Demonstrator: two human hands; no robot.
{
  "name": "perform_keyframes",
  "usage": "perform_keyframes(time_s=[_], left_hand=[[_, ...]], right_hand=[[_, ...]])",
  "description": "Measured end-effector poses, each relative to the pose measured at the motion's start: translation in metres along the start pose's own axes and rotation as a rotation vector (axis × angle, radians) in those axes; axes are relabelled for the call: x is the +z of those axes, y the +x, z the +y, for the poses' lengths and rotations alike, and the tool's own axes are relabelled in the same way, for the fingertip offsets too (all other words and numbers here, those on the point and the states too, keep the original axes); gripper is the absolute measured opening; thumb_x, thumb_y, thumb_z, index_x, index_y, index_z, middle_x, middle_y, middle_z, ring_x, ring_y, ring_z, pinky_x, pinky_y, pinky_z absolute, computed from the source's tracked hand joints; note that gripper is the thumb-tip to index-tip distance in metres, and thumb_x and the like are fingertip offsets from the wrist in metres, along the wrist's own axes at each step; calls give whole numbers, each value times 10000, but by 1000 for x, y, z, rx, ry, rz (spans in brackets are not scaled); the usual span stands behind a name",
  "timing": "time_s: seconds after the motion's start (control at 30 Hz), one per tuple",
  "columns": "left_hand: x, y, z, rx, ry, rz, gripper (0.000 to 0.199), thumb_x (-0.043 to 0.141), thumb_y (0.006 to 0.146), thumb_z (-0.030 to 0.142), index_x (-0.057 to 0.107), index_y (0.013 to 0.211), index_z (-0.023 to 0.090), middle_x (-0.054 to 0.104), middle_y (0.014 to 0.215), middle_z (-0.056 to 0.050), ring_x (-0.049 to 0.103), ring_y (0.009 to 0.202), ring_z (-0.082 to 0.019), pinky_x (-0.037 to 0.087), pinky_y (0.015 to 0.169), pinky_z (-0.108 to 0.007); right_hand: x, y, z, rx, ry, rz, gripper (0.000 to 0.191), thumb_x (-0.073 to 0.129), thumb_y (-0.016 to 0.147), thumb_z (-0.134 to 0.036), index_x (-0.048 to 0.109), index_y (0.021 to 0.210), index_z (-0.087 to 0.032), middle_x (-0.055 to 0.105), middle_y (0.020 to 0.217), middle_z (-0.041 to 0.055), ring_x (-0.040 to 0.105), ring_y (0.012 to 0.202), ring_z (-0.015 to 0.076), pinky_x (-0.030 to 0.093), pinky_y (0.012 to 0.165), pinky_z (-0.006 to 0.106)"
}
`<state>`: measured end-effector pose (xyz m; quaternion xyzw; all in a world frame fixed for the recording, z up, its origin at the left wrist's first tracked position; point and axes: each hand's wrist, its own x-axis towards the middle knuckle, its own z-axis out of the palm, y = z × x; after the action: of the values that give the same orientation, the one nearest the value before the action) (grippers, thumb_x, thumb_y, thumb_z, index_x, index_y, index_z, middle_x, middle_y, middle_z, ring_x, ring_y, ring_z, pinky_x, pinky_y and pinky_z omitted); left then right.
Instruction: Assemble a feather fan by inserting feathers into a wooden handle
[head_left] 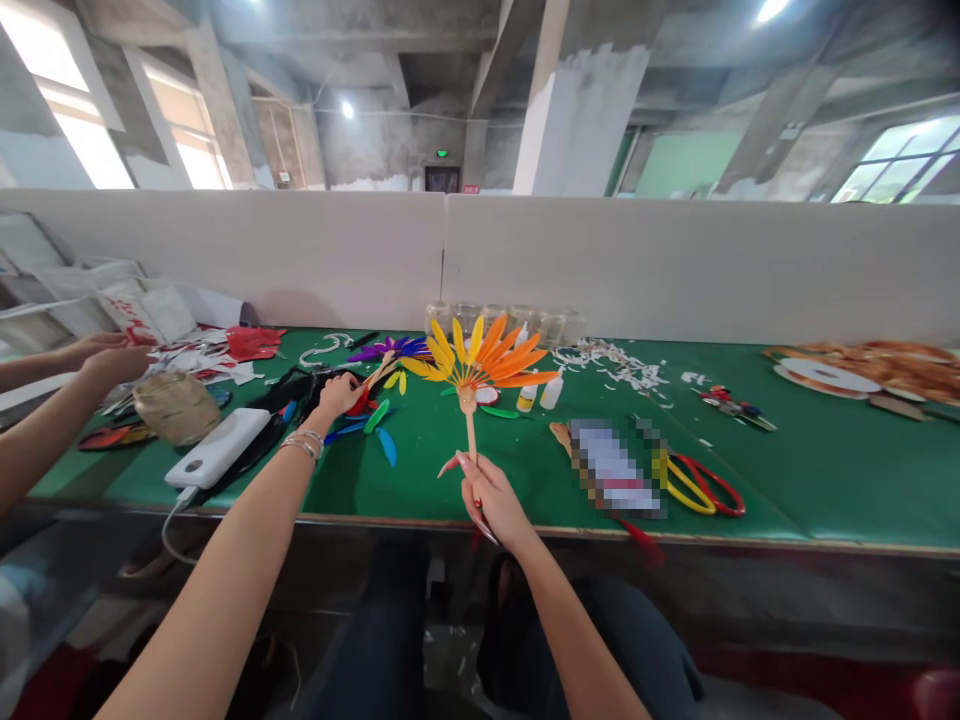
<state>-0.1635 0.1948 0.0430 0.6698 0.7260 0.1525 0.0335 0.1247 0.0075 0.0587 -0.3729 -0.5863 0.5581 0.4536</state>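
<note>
My right hand [491, 500] grips the pale wooden handle of a feather fan [480, 362], held upright above the table's front edge. Yellow feathers spread on its left side and orange ones on its right. Reaching forward on the left, my left hand [340, 395] has its fingers drawn together over a pile of loose feathers and black material; what they pinch, if anything, is hidden. Beside its fingertips lies a purple feather fan [397, 348]. A green feather [376, 416] and a blue feather [386, 447] rest just right of that hand.
Small glue bottles [552, 390] and glass jars [495, 318] stand behind the fan. Scissors [705, 485] lie beside a blurred-out flat item [611, 465]. A white power bank [217, 447] and a wrapped jar [176, 408] are at left, near a co-worker's hands [112, 355].
</note>
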Motion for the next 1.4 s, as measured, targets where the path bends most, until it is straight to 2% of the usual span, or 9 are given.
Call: perform_keyframes(time_s=[0.3, 0.5, 0.67, 0.77, 0.83, 0.97, 1.03, 1.2, 1.4], left_hand=[[2, -2, 19, 93, 174, -8, 323, 343, 840, 292, 568, 1002, 126, 529, 1131, -182, 432, 1087, -284, 336, 878, -410], [-19, -5, 31, 94, 197, 52, 377, 330, 839, 331, 650, 894, 141, 586, 1057, -157, 484, 1035, -288, 361, 847, -390], [-39, -19, 23, 44, 179, 157, 402, 299, 848, 332, 649, 923, 148, 615, 1004, -148, 537, 966, -292, 393, 789, -381], [-46, -34, 15, 29, 75, 236, 409, 269, 863, 336, 614, 977, 146, 617, 1007, -134, 554, 944, -260, 408, 763, -340], [-46, -48, 14, 51, -169, 251, 380, 287, 861, 353, 591, 961, 148, 631, 968, -109, 576, 875, -213, 421, 733, -297], [-39, -89, 22, 143, -788, 132, 378, 358, 821, 482, 524, 901, 152, 632, 825, -57, 572, 688, -143, 437, 638, -248], [-35, -115, 29, 188, -949, 9, 404, 396, 786, 545, 498, 851, 159, 591, 702, -17, 527, 569, -116, 425, 576, -241], [-38, -178, 38, 304, -887, -399, 356, 399, 811, 510, 490, 773, 168, 480, 548, 48, 401, 459, -70, 336, 478, -201], [-51, -203, 42, 301, -772, -475, 333, 370, 833, 466, 502, 767, 167, 483, 570, 42, 395, 494, -74, 321, 493, -198]], right_hand=[[5, 0, -3, 42, -39, -36, 371, 381, 847, -491, 531, 858, -152, 319, 325, -118, 246, 241, 46, 188, 283, 165], [4, 0, 1, 47, -33, -55, 356, 377, 855, -472, 531, 861, -151, 327, 331, -120, 250, 240, 42, 200, 281, 161], [3, -2, 1, 31, -37, -82, 346, 369, 863, -463, 527, 856, -155, 325, 326, -122, 255, 235, 39, 207, 286, 156], [3, -2, 0, 38, -41, -84, 353, 376, 858, -475, 523, 855, -155, 322, 323, -121, 260, 232, 41, 201, 279, 154], [3, -1, 1, 44, -32, -79, 357, 380, 852, -485, 519, 858, -156, 328, 331, -119, 263, 231, 43, 201, 267, 155], [5, 3, 3, 66, 54, -37, 365, 430, 808, -518, 507, 863, -165, 398, 412, -102, 319, 260, 44, 223, 254, 158], [5, 6, 5, 55, 123, 28, 367, 464, 780, -525, 504, 857, -168, 412, 456, -96, 317, 278, 35, 214, 255, 158], [6, 12, 10, 4, 229, 117, 373, 481, 762, -534, 507, 868, -178, 371, 473, -98, 257, 293, 24, 159, 265, 163], [10, 10, 12, -19, 155, 34, 370, 419, 797, -549, 484, 800, -185, 352, 437, -102, 263, 305, 29, 194, 301, 161]])
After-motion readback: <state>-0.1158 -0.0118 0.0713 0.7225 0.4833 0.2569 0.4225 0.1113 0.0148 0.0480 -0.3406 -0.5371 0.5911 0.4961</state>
